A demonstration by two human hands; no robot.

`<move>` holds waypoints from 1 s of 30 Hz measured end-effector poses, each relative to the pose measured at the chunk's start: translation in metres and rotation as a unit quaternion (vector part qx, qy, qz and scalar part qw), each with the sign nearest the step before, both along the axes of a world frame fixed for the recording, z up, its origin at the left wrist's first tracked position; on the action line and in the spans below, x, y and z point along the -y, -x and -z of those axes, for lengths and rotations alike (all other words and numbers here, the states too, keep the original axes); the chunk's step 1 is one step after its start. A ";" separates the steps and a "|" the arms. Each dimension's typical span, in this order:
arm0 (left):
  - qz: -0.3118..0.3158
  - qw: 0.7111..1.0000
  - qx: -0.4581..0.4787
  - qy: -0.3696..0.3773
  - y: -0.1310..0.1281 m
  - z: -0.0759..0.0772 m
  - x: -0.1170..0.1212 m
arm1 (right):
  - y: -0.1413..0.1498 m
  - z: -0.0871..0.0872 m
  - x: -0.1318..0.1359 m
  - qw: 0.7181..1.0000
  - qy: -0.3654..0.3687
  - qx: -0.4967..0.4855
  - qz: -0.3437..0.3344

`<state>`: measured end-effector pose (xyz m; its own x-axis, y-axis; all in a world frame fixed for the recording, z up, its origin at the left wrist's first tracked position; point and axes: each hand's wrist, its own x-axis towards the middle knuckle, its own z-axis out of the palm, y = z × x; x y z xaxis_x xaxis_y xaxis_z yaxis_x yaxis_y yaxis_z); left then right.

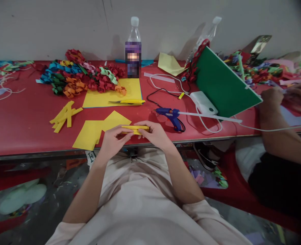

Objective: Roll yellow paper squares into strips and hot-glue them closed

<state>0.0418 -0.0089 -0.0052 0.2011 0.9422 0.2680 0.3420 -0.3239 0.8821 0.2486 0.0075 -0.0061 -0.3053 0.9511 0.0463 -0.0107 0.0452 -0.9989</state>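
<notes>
Between my two hands is a folded yellow paper strip [135, 128], level at the table's front edge. My left hand [116, 136] pinches its left end with thumb and fingers. At the other end, my right hand [153, 134] grips it the same way. Just left of them lie yellow paper pieces [88, 132], overlapping each other. Several narrow yellow strips [66, 115] rest in a loose pile farther left. Behind my hands, a yellow utility knife [131, 101] sits on a larger yellow sheet [99, 98]. A blue hot glue gun [169, 115] with a long glue stick lies to the right.
Colourful curled paper chains [75, 76] are heaped at the back left, beside a plastic bottle [134, 51]. A green board [222, 85] leans at the right near a white power bank-like box [204, 102] and cables. A co-worker's arm [280, 126] reaches in at far right.
</notes>
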 end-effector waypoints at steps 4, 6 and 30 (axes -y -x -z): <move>-0.018 0.996 0.063 0.053 -0.001 0.003 0.000 | -0.003 0.000 0.002 1.000 -0.006 -0.011 -0.016; -0.030 0.991 0.097 0.084 -0.003 0.004 0.000 | -0.003 0.001 0.003 1.000 -0.004 -0.014 -0.017; -0.048 0.966 0.153 0.202 -0.008 -0.003 -0.007 | 0.003 0.002 0.001 0.999 0.035 -0.024 0.028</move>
<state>0.0495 -0.0014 -0.0020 0.0779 0.9927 -0.0916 0.0556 0.0874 0.9946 0.2456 0.0062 -0.0085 -0.2504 0.9681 -0.0077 -0.0578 -0.0229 -0.9981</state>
